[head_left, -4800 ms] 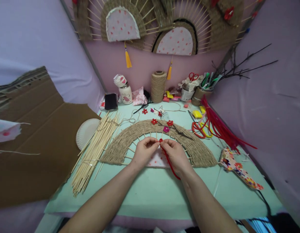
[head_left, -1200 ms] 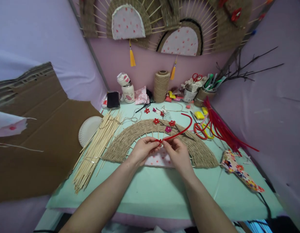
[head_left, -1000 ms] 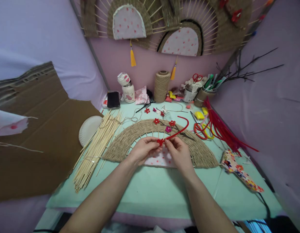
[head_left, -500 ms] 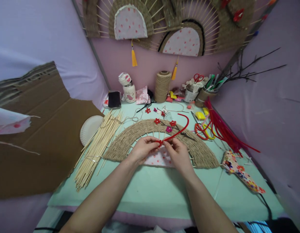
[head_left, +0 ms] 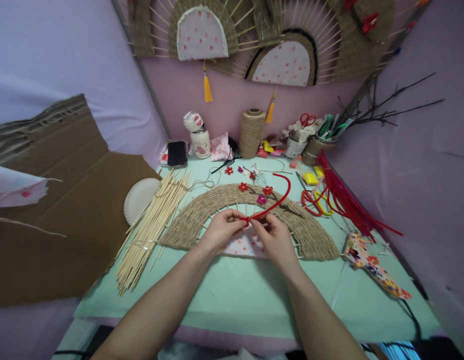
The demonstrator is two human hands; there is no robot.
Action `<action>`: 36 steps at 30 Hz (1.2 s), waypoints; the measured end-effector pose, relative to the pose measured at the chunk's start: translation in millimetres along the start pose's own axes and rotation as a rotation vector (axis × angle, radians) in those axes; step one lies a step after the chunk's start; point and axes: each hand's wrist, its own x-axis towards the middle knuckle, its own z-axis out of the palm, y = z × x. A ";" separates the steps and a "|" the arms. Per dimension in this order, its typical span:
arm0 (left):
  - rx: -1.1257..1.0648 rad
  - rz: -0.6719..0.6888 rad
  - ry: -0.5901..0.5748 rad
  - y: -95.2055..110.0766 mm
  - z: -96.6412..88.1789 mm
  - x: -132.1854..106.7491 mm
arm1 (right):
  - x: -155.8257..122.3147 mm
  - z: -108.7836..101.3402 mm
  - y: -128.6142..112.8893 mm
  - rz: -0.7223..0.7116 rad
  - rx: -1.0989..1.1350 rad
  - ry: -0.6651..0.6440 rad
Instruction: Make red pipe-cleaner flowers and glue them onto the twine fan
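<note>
My left hand (head_left: pixel 221 231) and my right hand (head_left: pixel 276 238) meet over the middle of a half-round woven jute fan (head_left: pixel 194 220) lying on the mint-green table (head_left: pixel 247 295). Both pinch a red pipe cleaner (head_left: pixel 277 201) at a small twisted loop between my fingertips. Its free end curves up and away to the right, over the fan. Small red and pink flowers (head_left: pixel 264 191) sit on the fan's top edge, just beyond my hands. The fan's spotted fabric centre (head_left: pixel 246 245) shows between my wrists.
A bundle of bamboo skewers (head_left: pixel 149 230) and a paper plate (head_left: pixel 139 200) lie left, beside brown cardboard (head_left: pixel 66 225). A twine spool (head_left: pixel 251 132), jars and scissors (head_left: pixel 307 120) stand at the back. More red pipe cleaners (head_left: pixel 348 202) and a floral fabric piece (head_left: pixel 374 270) lie right.
The pipe cleaner's long end, which earlier hung down under my right wrist, has swung up and over to the right. My hands have stayed together over the fan, working the loop.
</note>
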 end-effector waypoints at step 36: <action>-0.366 -0.074 -0.054 -1.6 4.8 -4.4 | -5.3 4.7 -1.2 -0.700 -0.702 0.128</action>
